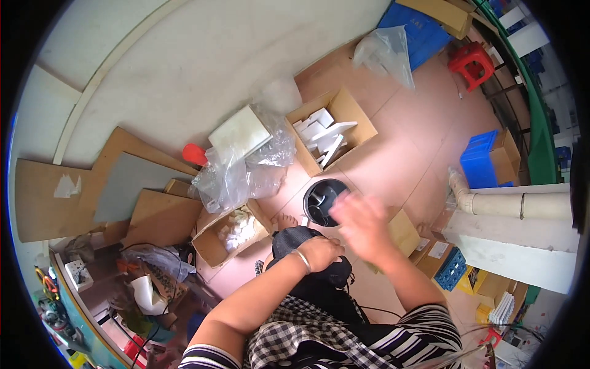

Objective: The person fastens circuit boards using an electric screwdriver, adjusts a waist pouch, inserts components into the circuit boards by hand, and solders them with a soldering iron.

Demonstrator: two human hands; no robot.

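Observation:
My left hand, with a metal bangle on the wrist, rests closed on a black object lying on my lap. My right hand is raised just to the right of it, blurred by motion, fingers spread and holding nothing that I can see. Beyond my hands a black round bucket stands on the floor with a pale part inside. My bare foot shows beside it.
An open cardboard box holds white plastic parts. Another box holds white pieces under clear plastic bags. Cardboard sheets lie left. Blue crates, a red stool and small boxes sit right.

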